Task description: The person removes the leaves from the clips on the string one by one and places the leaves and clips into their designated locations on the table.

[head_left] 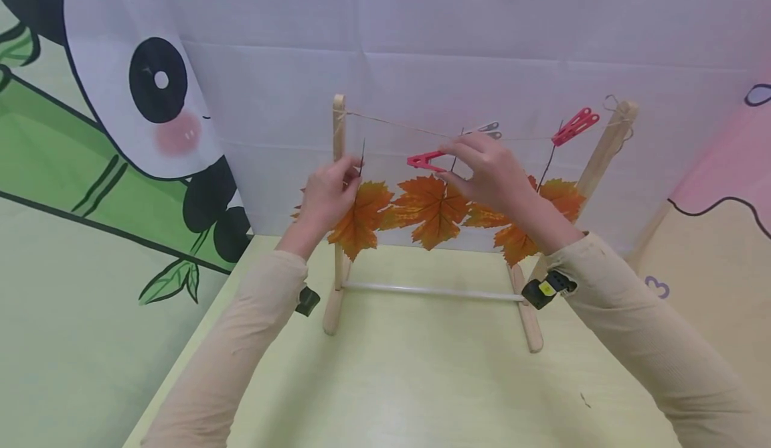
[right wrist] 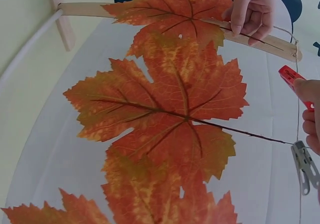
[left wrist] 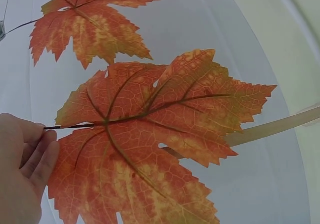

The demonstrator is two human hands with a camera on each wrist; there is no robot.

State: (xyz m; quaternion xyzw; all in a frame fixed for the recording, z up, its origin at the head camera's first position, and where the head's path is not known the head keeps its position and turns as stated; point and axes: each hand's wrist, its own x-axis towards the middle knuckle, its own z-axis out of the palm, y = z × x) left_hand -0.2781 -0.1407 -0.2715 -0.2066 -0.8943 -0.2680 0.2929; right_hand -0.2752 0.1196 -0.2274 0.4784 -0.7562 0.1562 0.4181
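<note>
My left hand (head_left: 330, 190) pinches the dark stem of an orange maple leaf (left wrist: 165, 114), which hangs beside the left post just below the string (head_left: 397, 124). A red clothespin (head_left: 424, 161) is in my right hand (head_left: 490, 170), held between thumb and fingers near the string, its tip pointing left. Close by my right hand, a grey clothespin (right wrist: 305, 165) grips the stem of the middle leaf (head_left: 435, 212) on the string. Another red clothespin (head_left: 575, 126) holds the right leaf (head_left: 563, 197), partly hidden behind my right wrist.
The string runs between a left wooden post (head_left: 339, 130) and a leaning right post (head_left: 610, 136). A white rod (head_left: 434, 291) joins the stand's feet on the pale table (head_left: 421, 374). Behind it hangs a cloth with a panda picture (head_left: 159, 80).
</note>
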